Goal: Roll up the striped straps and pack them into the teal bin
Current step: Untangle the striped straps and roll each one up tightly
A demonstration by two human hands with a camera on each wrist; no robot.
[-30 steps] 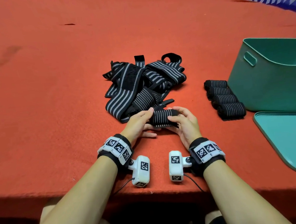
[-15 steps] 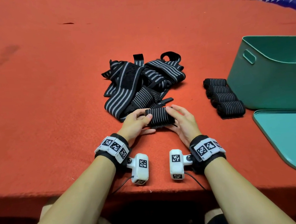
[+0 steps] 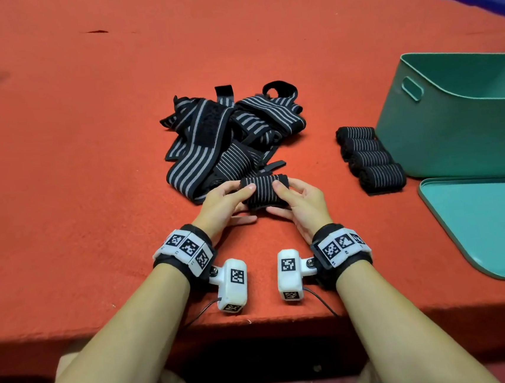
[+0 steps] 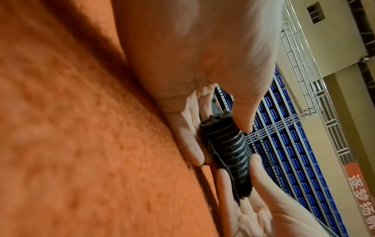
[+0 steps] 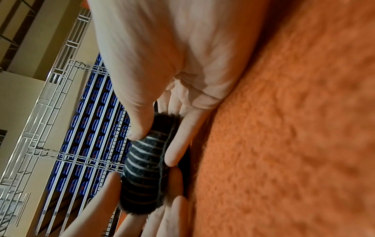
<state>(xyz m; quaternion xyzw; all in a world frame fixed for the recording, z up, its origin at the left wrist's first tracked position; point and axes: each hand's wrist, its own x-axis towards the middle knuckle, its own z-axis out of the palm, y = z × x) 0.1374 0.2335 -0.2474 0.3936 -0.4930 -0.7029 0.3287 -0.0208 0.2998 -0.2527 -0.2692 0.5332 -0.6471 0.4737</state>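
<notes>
Striped straps roll (image 3: 264, 191) is now sitting tighter between my left hand (image 3: 221, 205) and right hand (image 3: 300, 202), both pinching its ends just before the loose pile (image 3: 230, 138), so I'm nearing adding it to the finished rolls (image 3: 371, 158) beside the teal bin (image 3: 455, 128).

It was an indoor sports hall. Rows of blue folding spectator seats (image 4: 288, 152) climbed behind white metal railings (image 5: 67, 157) at the centre left of the right wrist view. An orange banner with white Chinese characters (image 4: 363, 197) hung at lower right of the left wrist view, beneath tall beige walls (image 4: 341, 32). Orange-red carpet (image 3: 86, 145) covered the work surface.
</notes>
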